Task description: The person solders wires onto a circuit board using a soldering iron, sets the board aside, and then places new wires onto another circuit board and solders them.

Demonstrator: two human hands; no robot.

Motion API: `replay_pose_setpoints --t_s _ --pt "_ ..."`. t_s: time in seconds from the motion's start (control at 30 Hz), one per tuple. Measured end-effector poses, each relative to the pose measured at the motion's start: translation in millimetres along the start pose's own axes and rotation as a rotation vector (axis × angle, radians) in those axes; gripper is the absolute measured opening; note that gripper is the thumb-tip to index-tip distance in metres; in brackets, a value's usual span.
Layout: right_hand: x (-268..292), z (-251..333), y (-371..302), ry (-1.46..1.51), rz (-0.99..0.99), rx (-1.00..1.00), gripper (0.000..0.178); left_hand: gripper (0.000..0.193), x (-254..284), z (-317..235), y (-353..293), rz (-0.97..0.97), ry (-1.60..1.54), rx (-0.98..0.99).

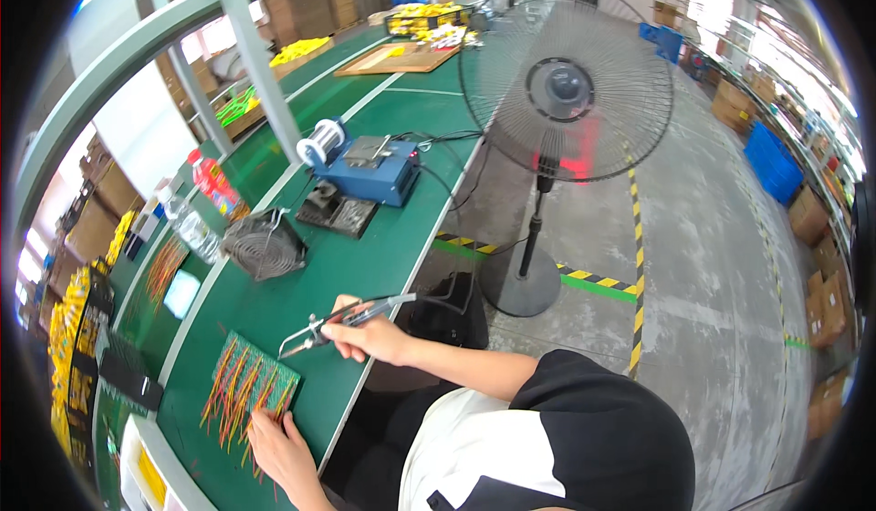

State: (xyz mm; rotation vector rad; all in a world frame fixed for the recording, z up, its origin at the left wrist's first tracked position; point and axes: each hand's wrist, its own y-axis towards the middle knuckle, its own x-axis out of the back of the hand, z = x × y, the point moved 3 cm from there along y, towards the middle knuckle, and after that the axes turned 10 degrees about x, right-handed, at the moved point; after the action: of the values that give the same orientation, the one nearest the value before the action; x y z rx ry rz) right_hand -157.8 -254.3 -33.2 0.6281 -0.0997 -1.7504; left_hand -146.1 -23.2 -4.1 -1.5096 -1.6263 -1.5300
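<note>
A green circuit board [285,385] lies on the green bench, with many thin red and yellow wires [228,392] running off its left side. At the board's near corner, my left hand [281,452] has its fingers closed on some of the wires; the fingertips are partly hidden. My right hand [370,336] grips a soldering iron [379,308] with a thin bent metal feed tube beside its tip. The tip points left, just off the board's far right corner, and a dark cable trails from the iron's back end.
Beyond the board stand a small black fan [265,245], a blue soldering machine [379,172] with a spool [322,141], a water bottle [190,225] and a red-capped drink bottle [217,185]. A large pedestal fan [564,91] stands right of the bench edge. A white bin [137,456] sits near left.
</note>
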Motion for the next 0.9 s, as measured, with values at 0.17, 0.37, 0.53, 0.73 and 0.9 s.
replay_pose_setpoints --t_s 0.17,0.37,0.53,0.73,0.9 --pt "11 10 -2 -0.077 -0.098 -0.084 0.020 0.023 10 -5 -2 0.051 -0.240 -0.031" --pt "17 5 3 0.112 -0.107 -0.036 0.014 0.024 39 -6 -10 0.088 -0.237 0.089" --pt "17 2 5 0.247 -0.179 -0.005 0.013 0.009 39 -1 -7 0.128 -0.351 0.270" --pt "12 3 5 0.185 -0.177 0.001 0.013 0.009 15 -6 19 0.110 -0.512 0.090" --pt "13 3 0 0.181 -0.165 0.000 0.013 0.007 -3 -17 30 -0.024 -0.449 -0.045"
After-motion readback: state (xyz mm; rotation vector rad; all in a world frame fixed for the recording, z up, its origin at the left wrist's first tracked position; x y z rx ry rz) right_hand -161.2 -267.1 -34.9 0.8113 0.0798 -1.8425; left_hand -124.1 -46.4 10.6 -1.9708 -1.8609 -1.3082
